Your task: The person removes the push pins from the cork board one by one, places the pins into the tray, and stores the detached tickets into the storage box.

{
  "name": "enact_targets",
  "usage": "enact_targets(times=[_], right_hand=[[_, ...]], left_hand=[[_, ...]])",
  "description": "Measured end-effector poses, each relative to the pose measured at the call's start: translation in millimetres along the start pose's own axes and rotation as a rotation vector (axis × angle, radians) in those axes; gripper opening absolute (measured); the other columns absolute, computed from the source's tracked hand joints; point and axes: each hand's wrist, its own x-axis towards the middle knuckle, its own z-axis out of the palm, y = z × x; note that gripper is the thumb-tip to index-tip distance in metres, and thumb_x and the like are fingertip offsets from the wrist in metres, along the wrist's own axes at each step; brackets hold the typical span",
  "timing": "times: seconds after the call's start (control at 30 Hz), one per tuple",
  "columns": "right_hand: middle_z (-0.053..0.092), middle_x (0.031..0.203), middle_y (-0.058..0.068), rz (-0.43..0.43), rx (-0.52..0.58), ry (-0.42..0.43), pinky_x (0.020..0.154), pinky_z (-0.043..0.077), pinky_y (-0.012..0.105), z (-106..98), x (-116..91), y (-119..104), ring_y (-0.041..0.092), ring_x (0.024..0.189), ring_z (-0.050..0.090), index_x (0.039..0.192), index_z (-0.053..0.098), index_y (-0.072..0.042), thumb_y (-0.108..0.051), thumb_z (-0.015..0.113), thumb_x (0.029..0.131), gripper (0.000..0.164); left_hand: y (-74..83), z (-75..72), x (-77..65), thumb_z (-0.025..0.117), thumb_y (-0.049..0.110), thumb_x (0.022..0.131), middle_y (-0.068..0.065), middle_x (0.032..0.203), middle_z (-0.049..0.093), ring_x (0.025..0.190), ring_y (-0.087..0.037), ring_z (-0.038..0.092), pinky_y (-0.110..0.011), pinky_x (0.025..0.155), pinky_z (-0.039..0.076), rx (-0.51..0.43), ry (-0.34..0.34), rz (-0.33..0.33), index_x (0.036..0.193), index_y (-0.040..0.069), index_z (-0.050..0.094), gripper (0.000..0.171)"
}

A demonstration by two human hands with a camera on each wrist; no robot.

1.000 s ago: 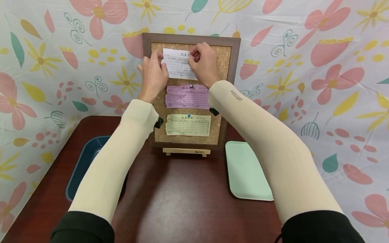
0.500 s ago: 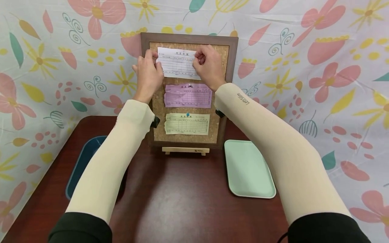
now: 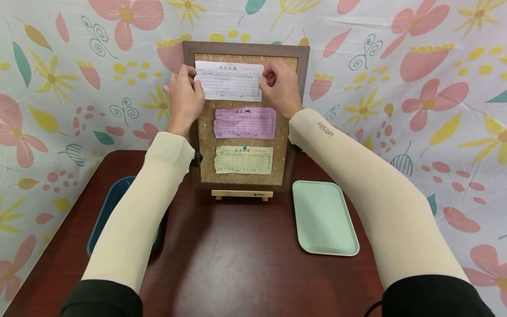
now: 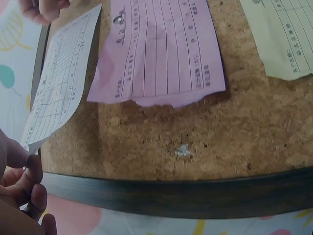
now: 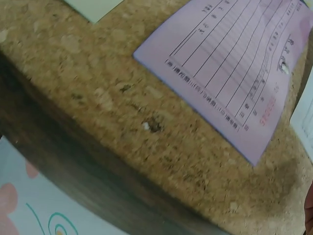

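A white printed receipt slip stretches across the upper part of the framed corkboard. At its left edge, my left hand pinches the paper between thumb and fingers; the left wrist view shows the slip bowed and standing off the cork near that grip. My right hand has its fingertips curled at the slip's right edge, gripping it. Below, a purple slip is fixed by a silver pushpin. Lower still hangs a pale green slip under a blue pushpin.
The corkboard leans on a small wooden easel at the table's back, before a flowered cloth. A mint-green tray lies on the right. A dark blue tray is partly behind my left forearm.
The white slip has shifted left with my left hand. My right hand has moved right along the slip to its right edge, so more of the paper shows between the hands.
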Motion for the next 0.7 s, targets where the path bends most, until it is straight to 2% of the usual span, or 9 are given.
enact_targets(times=[0.33,0.7], right_hand=[[0.056,0.083,0.006,-0.037,0.019,0.020,0.067,0.041,0.022,-7,-8,8,0.012,0.071,0.051,0.087,0.059,-0.003,-0.002,0.055,0.085,0.005],[0.055,0.081,0.007,-0.089,0.018,0.046,0.067,0.040,0.026,-11,-14,18,0.014,0.070,0.050,0.085,0.059,-0.002,-0.002,0.055,0.084,0.004]], left_hand=[[-11.2,-7.1,-2.9,0.042,0.017,0.099,-0.008,0.093,0.055,0.107,-0.026,0.044,-0.039,0.094,0.017,0.002,-0.002,-0.058,0.122,0.006,0.050,0.027],[-20.2,-15.2,-4.4,0.042,0.020,0.099,-0.011,0.096,0.058,0.108,-0.025,0.043,-0.039,0.092,0.018,0.009,0.011,-0.062,0.123,0.005,0.049,0.029]])
